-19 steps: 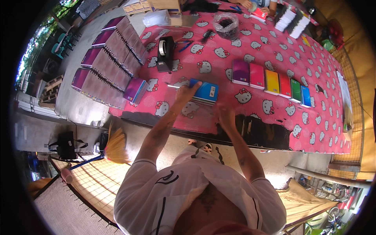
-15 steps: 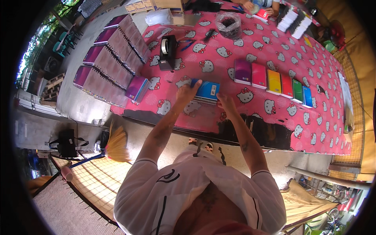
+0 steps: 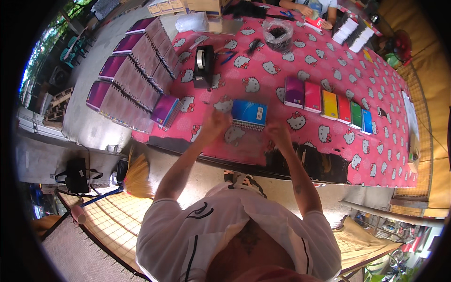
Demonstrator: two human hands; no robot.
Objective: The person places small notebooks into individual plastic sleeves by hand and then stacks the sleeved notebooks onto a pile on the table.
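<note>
A spiral notebook with a blue cover (image 3: 249,111) lies flat before me on the pink table cover, its wire binding along the near edge; it looks like the top of a small stack. My left hand (image 3: 216,125) is just left of it, apart from it and smeared by motion. Beside its lower right corner is my right hand (image 3: 280,133), also blurred, its fingers seemingly curled. Whether either hand holds anything small cannot be made out. To the right runs a row of notebooks: purple (image 3: 294,92), pink (image 3: 312,97), yellow (image 3: 329,104), red, green and blue.
Tall stacks of purple spiral notebooks (image 3: 123,91) stand at the left, with a smaller pile (image 3: 165,111) beside them. A black tape dispenser (image 3: 203,70) and a clear plastic bag (image 3: 278,36) lie farther back. Across the table, another person's hands (image 3: 324,23) hold a red notebook.
My left hand has come off the blue notebook and moved left. My right hand has shifted slightly right and nearer to me. The blue notebook stays on the table.
</note>
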